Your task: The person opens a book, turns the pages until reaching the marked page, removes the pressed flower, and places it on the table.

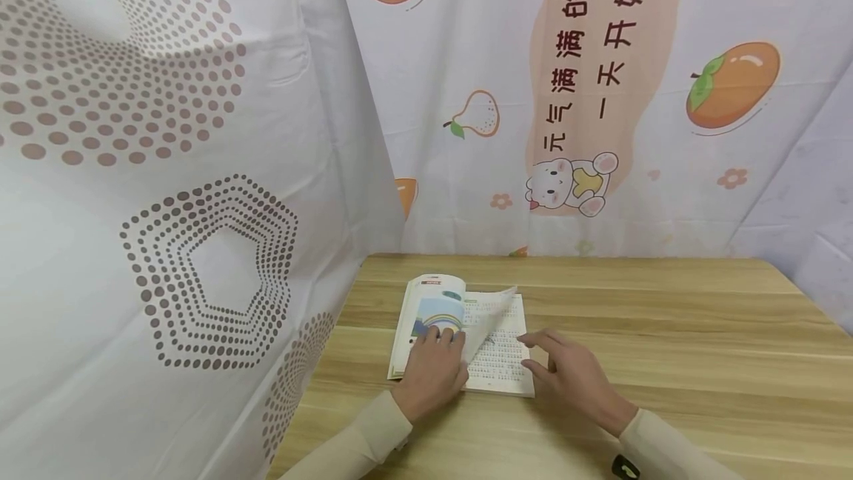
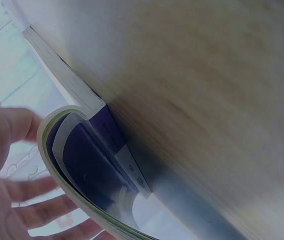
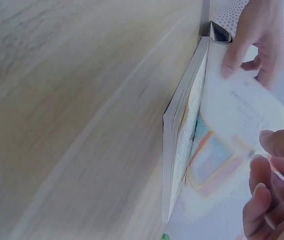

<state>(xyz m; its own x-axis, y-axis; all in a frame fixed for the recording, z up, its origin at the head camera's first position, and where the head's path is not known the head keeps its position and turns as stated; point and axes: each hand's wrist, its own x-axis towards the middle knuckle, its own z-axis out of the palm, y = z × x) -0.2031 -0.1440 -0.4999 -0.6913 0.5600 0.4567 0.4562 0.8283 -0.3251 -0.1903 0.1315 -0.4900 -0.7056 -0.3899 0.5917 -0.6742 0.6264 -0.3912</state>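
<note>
An open book lies on the wooden table, its left side showing a rainbow picture and its right side covered in rows of print. One loose page stands raised between the two sides, tilted, with its upper corner in the air. My left hand rests on the lower part of the left side; in the left wrist view the pages there bow upward under the fingers. Beside the book's right edge is my right hand, thumb and forefinger apart, with nothing seen between them.
The wooden table stretches to the right of the book. A white dotted cloth hangs along the left, and a fruit-printed curtain hangs behind the table's back edge.
</note>
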